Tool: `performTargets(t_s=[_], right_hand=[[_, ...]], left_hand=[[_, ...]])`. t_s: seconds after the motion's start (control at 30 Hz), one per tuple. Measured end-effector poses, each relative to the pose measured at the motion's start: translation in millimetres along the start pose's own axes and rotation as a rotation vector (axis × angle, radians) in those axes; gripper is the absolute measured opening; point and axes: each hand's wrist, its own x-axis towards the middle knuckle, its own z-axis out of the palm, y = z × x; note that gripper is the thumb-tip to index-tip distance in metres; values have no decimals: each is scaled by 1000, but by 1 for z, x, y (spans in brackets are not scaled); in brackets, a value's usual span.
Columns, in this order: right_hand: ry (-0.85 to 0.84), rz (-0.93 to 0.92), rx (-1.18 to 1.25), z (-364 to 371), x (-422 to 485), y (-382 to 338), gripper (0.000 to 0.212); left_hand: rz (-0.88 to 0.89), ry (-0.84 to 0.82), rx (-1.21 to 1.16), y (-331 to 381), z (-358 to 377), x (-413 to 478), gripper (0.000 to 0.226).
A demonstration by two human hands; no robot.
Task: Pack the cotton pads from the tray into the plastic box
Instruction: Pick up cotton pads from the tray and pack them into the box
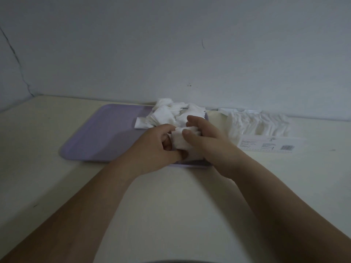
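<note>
- We grip a stack (179, 142) of pads over the tray's (98, 135) near right corner, left hand (152, 149) and right hand (207, 143) both curled round it
- A loose pile (171, 114) of pads sits on the tray's far right part
- The box (266, 128) lies just right of the tray, with pads inside

The left forearm (81, 202) and right forearm (275, 196), both bare, reach forward and converge. The left hand (155, 149) and right hand (207, 147) meet with curled fingers, together gripping a small stack of cotton pads (180, 141). The right thumb presses on top.
</note>
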Motion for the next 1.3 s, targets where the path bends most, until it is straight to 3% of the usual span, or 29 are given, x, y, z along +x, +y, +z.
performTargets(t_s=[0.13, 0.33, 0.6, 0.73, 0.83, 1.0, 1.2, 1.3], right_hand=[[121, 42, -5, 12, 6, 2, 44], [49, 117, 214, 17, 11, 4, 55], [132, 117, 365, 15, 12, 6, 57], [74, 108, 440, 15, 12, 7, 56], [-3, 86, 433, 16, 7, 0, 47], [-54, -47, 49, -20, -7, -22, 89], [-34, -58, 134, -70, -12, -35, 41], [-32, -30, 149, -94, -16, -34, 32]], left_hand=[[-25, -27, -28, 3, 5, 2, 37], [-47, 3, 129, 4, 12, 2, 42], [9, 112, 277, 4, 5, 2, 69], [8, 103, 152, 3, 8, 3, 45], [8, 85, 12, -1, 6, 1, 39], [54, 108, -185, 16, 8, 2, 33], [64, 53, -208, 53, 15, 35, 12], [30, 3, -194, 71, 29, 54, 7]])
